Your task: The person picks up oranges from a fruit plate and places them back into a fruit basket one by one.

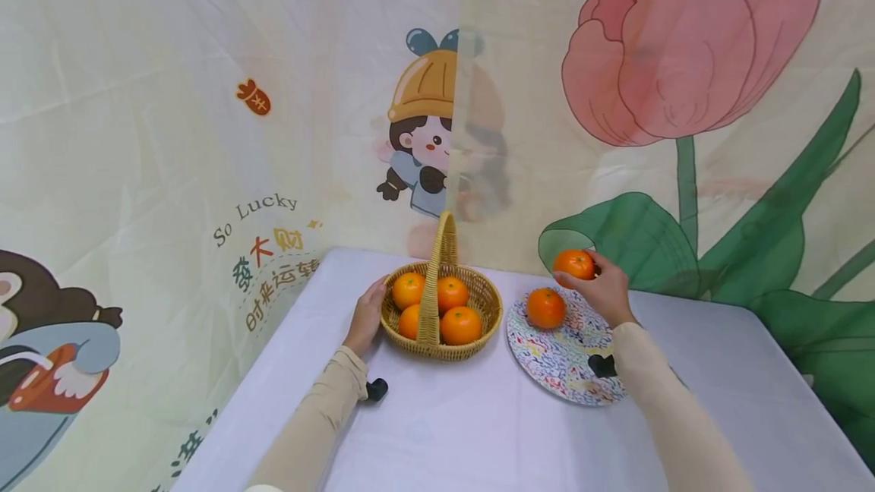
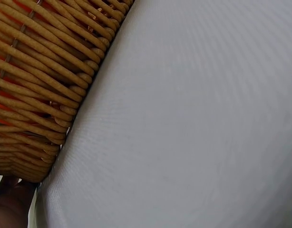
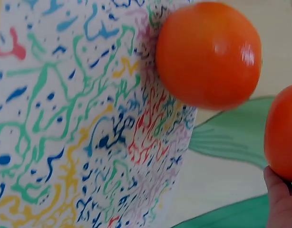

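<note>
In the head view, a woven basket (image 1: 403, 346) with a tall arched handle holds several oranges (image 1: 461, 325). My left hand (image 1: 367, 315) rests against the basket's left side with its fingers along the wall. The left wrist view shows the basket's weave (image 2: 36, 71) close up, with part of the hand (image 2: 13, 204) below it. On the right, my right hand (image 1: 607, 288) pinches an orange (image 1: 574, 264) between thumb and fingers, above the back of a multicoloured patterned plate (image 1: 547, 370). Another orange (image 1: 545, 308) sits on that plate; in the right wrist view it (image 3: 209, 56) appears near the held orange (image 3: 285, 133).
Basket and plate stand side by side on a white-covered table (image 1: 472, 431), a narrow gap between them. A printed cloth backdrop (image 1: 328, 135) hangs behind the table and along its left side. Small black pieces sit at the left wrist (image 1: 376, 389) and right wrist (image 1: 601, 365).
</note>
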The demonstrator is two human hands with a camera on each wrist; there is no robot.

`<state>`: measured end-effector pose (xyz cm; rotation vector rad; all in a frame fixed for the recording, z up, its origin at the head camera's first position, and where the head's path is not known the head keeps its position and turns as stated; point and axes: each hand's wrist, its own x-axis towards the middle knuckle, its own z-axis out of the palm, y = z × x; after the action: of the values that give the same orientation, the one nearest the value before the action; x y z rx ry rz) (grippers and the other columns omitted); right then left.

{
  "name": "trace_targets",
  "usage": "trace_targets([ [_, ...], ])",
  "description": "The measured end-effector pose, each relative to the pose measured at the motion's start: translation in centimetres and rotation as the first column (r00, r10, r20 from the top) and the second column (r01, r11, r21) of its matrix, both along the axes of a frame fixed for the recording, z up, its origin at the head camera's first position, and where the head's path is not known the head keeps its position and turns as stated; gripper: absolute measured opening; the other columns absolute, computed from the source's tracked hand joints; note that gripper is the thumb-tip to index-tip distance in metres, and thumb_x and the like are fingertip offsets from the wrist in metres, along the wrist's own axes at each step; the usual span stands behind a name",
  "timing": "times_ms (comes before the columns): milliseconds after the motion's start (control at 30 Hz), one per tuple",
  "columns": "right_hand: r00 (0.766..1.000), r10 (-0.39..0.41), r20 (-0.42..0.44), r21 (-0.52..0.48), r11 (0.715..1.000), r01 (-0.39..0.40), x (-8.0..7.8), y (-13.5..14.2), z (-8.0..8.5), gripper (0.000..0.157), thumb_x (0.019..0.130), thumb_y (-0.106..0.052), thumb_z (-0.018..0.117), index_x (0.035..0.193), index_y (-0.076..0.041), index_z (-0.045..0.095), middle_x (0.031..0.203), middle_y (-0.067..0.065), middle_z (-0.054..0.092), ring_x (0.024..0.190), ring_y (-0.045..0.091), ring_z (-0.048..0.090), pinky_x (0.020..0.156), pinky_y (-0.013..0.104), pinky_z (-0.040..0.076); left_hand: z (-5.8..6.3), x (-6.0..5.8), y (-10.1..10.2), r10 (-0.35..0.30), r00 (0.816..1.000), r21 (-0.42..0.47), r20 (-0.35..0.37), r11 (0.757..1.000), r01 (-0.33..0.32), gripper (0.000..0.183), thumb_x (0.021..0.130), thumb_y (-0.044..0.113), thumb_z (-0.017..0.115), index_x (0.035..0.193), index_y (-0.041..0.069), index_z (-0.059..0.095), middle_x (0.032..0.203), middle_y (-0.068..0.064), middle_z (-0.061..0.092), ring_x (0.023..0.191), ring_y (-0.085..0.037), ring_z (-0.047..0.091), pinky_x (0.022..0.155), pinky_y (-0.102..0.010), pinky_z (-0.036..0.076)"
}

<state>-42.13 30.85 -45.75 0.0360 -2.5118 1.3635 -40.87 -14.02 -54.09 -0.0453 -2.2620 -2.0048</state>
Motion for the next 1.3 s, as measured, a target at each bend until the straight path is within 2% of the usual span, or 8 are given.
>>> trace_targets([
  [167, 0.997, 0.076, 0.033, -0.005, 0.997, -0.076, -0.7, -3.3, 0.4, 0.093, 0.075, -0.054, 0.079, 0.147, -0.008, 0.041, 0.134, 0.018, 0.052, 0.114, 0.038, 0.053, 0.096, 0.052, 0.050, -0.2, -0.2, -0.1, 0.022, 0.999, -0.022, -0.028, 1.000, -0.023, 0.047, 0.107, 0.033, 0.035, 0.146, 0.009, 0.044, 0.151, -0.008, 0.042, 0.143, -0.023, 0.030, 0.119, -0.041, 0.020],
  [267, 0.991, 0.128, 0.051, -0.014, 0.992, -0.127, -0.9, -5.5, 0.5, 0.093, 0.073, -0.054, 0.081, 0.147, -0.010, 0.043, 0.133, 0.016, 0.053, 0.114, 0.036, 0.054, 0.096, 0.052, 0.050, -0.2, -0.2, -0.2, 0.006, 1.000, -0.006, -0.003, 1.000, -0.006, 0.047, 0.108, 0.031, 0.034, 0.147, 0.008, 0.042, 0.152, -0.009, 0.039, 0.144, -0.024, 0.027, 0.120, -0.041, 0.017],
  [467, 0.965, 0.261, 0.012, -0.001, 0.965, -0.261, -1.1, -9.4, 0.8, 0.094, 0.071, -0.052, 0.083, 0.145, -0.009, 0.046, 0.131, 0.014, 0.055, 0.110, 0.033, 0.058, 0.091, 0.048, 0.054, -0.4, -0.2, 0.0, 0.020, 1.000, -0.008, 0.007, 1.000, -0.019, 0.047, 0.107, 0.034, 0.033, 0.147, 0.010, 0.043, 0.152, -0.007, 0.040, 0.143, -0.023, 0.028, 0.119, -0.041, 0.019],
  [667, 0.939, 0.344, 0.005, -0.029, 0.939, -0.343, -0.7, -13.3, 1.1, 0.087, 0.069, -0.050, 0.085, 0.142, -0.017, 0.051, 0.131, 0.006, 0.058, 0.109, 0.025, 0.060, 0.089, 0.040, 0.056, -0.3, -0.2, 0.0, 0.023, 1.000, -0.003, 0.001, 1.000, -0.023, 0.048, 0.107, 0.035, 0.035, 0.146, 0.010, 0.044, 0.151, -0.007, 0.041, 0.143, -0.023, 0.029, 0.119, -0.042, 0.020],
  [767, 0.927, 0.374, 0.009, -0.042, 0.927, -0.373, -0.5, -15.2, 1.3, 0.085, 0.068, -0.049, 0.086, 0.140, -0.019, 0.053, 0.131, 0.002, 0.057, 0.109, 0.023, 0.060, 0.090, 0.039, 0.056, -0.1, -0.1, 0.0, 0.023, 1.000, 0.001, 0.012, 1.000, -0.023, 0.048, 0.107, 0.035, 0.035, 0.146, 0.011, 0.045, 0.151, -0.007, 0.041, 0.143, -0.022, 0.029, 0.119, -0.041, 0.020],
  [1000, 0.900, 0.436, -0.002, -0.019, 0.900, -0.436, 0.0, -18.6, 1.5, 0.082, 0.070, -0.043, 0.087, 0.139, -0.013, 0.054, 0.130, 0.001, 0.058, 0.107, 0.023, 0.061, 0.087, 0.039, 0.057, -0.1, 0.0, 0.2, 0.028, 1.000, -0.007, 0.010, 1.000, -0.028, 0.046, 0.107, 0.033, 0.035, 0.146, 0.011, 0.045, 0.151, -0.007, 0.041, 0.143, -0.023, 0.029, 0.119, -0.041, 0.020],
  [1200, 0.896, 0.445, 0.007, -0.031, 0.895, -0.444, 0.0, -20.2, 1.0, 0.071, 0.074, -0.029, 0.085, 0.138, -0.015, 0.056, 0.126, 0.002, 0.059, 0.103, 0.023, 0.061, 0.086, 0.038, 0.057, 0.0, 0.0, 0.3, 0.031, 1.000, -0.002, -0.005, 1.000, -0.031, 0.046, 0.107, 0.032, 0.035, 0.146, 0.010, 0.046, 0.150, -0.006, 0.043, 0.142, -0.022, 0.032, 0.119, -0.040, 0.022],
  [1300, 0.894, 0.449, 0.003, -0.012, 0.894, -0.449, 0.0, -20.8, 0.8, 0.071, 0.074, -0.028, 0.086, 0.138, -0.014, 0.056, 0.124, 0.001, 0.060, 0.102, 0.021, 0.061, 0.087, 0.037, 0.057, 0.0, 0.0, 0.3, 0.035, 0.999, -0.002, -0.003, 0.999, -0.035, 0.046, 0.107, 0.033, 0.035, 0.146, 0.010, 0.046, 0.150, -0.006, 0.043, 0.142, -0.022, 0.031, 0.119, -0.040, 0.022],
])
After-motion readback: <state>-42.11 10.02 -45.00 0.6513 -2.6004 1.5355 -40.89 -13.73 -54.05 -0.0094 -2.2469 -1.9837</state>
